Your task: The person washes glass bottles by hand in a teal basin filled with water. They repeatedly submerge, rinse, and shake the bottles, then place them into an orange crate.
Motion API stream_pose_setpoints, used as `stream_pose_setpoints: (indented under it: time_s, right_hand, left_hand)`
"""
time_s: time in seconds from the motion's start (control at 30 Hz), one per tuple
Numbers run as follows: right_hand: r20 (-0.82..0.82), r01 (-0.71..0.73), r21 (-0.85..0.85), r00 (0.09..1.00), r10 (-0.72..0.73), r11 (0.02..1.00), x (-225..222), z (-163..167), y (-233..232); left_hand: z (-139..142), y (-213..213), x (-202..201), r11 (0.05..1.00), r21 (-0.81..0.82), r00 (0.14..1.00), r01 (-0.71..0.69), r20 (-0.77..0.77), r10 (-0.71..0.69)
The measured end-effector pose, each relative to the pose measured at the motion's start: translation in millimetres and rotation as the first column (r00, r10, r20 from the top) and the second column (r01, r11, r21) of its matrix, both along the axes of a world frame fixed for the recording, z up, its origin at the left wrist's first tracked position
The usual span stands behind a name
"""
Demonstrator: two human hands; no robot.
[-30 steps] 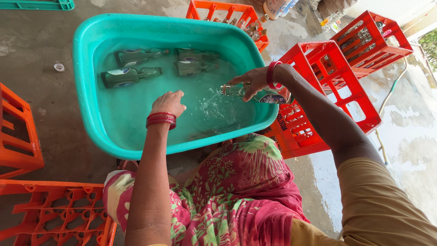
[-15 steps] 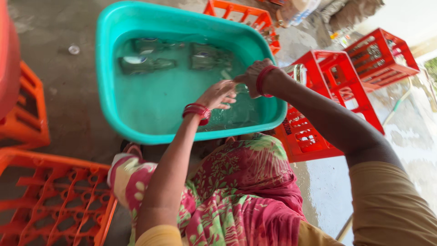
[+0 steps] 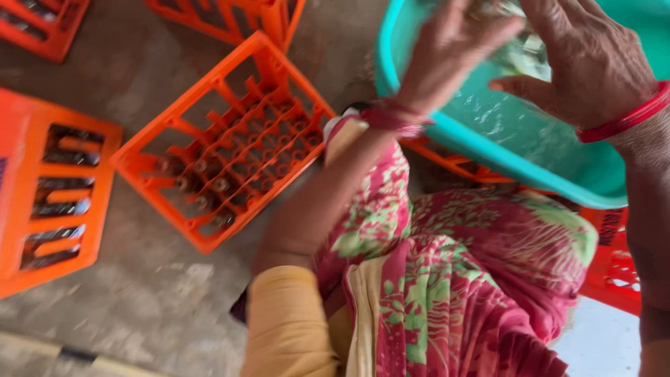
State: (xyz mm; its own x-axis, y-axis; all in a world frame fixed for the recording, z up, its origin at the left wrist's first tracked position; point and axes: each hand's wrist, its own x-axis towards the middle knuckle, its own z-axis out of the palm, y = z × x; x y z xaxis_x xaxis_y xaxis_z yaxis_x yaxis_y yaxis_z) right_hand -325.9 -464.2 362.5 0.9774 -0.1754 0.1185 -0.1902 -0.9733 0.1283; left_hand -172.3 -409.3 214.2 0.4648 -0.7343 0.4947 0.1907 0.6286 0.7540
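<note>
Both hands are working together above the teal plastic tub (image 3: 488,150), at the top edge of the view. The left hand (image 3: 453,49) is reaching up from below, its fingers (image 3: 499,31) stretched long against a clear, wet object (image 3: 520,52) that looks like a glass bottle, though the blur is making this hard to confirm. The right hand (image 3: 586,59) is coming in from the other side, thumb spread and palm curving over the same object. The fingers of both hands are lying only loosely curled, and I cannot tell whether either hand is truly gripping or just steadying it. Red bangles are sitting on both wrists.

If it is glass, the object is likely rigid, fairly heavy for its size, breakable against the concrete floor (image 3: 139,300), and slippery, since it is dripping wet. The safest hold is probably around the narrow neck with 1 hand while the other is supporting the body from below.

Left of the tub, an orange crate (image 3: 195,119) is sitting tilted on the floor, with several dark bottles (image 3: 206,185) standing in its compartments. A second orange crate (image 3: 105,167) further left is holding more bottles lying flat. A red crate (image 3: 618,269) is peeking out at the lower right, beside the person's patterned pink and green clothing.
</note>
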Motion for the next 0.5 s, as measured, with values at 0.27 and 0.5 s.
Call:
stream_pose_setpoints:
  time_s: [0.27,0.5]
  right_hand:
    - [0.047,-0.106,0.145,0.994,0.100,0.984,-59.3,-73.2,-38.2]
    - [-0.265,0.379,0.303,0.915,-0.304,0.875,-197.4,-216.4,-103.6]
  left_hand:
    - [25.5,272.4,139.2,0.669,0.240,0.623,-0.703,0.661,0.417]
    - [-77.3,395.4,149.8,0.184,0.538,0.568,-0.823,0.759,0.318]
